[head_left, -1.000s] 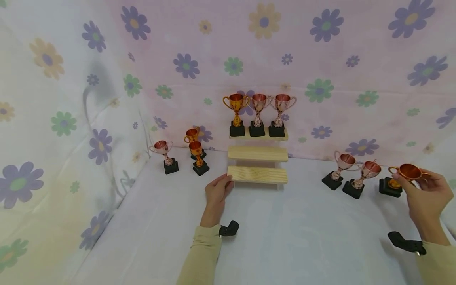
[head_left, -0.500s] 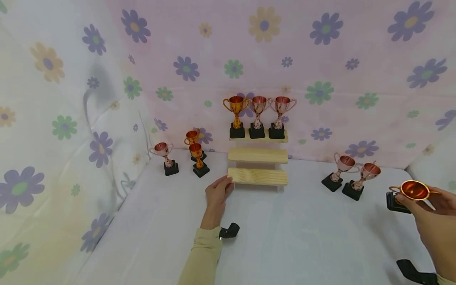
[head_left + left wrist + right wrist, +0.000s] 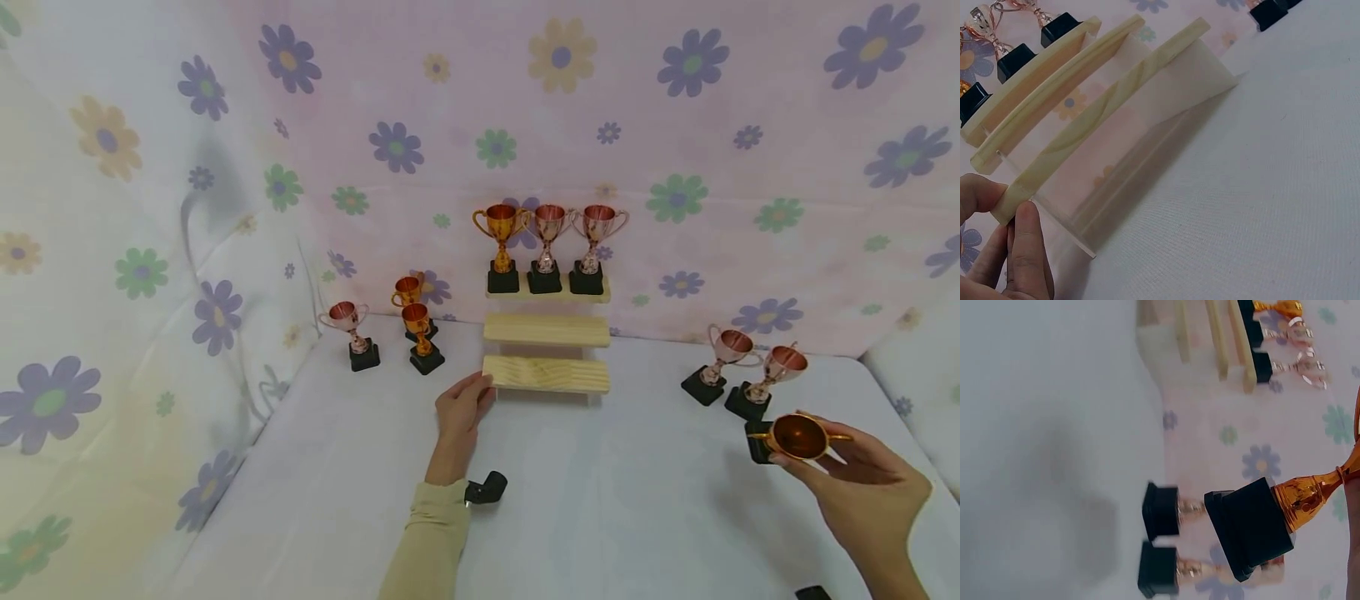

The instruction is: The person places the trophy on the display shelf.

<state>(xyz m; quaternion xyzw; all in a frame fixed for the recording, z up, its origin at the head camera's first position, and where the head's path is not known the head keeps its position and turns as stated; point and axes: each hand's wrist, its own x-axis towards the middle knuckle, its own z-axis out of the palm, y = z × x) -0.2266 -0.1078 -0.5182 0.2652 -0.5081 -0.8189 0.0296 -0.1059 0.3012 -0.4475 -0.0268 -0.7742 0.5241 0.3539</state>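
Observation:
My left hand (image 3: 459, 417) pinches the left end of the lowest board of a three-step wooden display stand (image 3: 547, 375); the left wrist view shows thumb above and fingers below the board (image 3: 1079, 134). At the right, my right hand (image 3: 862, 487) grips a gold trophy cup (image 3: 801, 437) by its bowl, tilted, its black base (image 3: 1250, 528) held clear of the table. On the top step stand a gold trophy (image 3: 502, 242) and two rose-gold trophies (image 3: 548, 242). Most of the right hand is out of the right wrist view.
Two rose-gold trophies (image 3: 731, 347) stand on the white table (image 3: 600, 517) just beyond the held one. Left of the stand are another rose-gold trophy (image 3: 347, 321) and two gold trophies (image 3: 417, 321), one partly behind the other. Flowered cloth (image 3: 420, 75) hangs behind and at the sides.
My right hand has lifted the gold trophy off its place at the right, drawn it nearer, then carried it leftward. The left hand keeps its grip on the stand.

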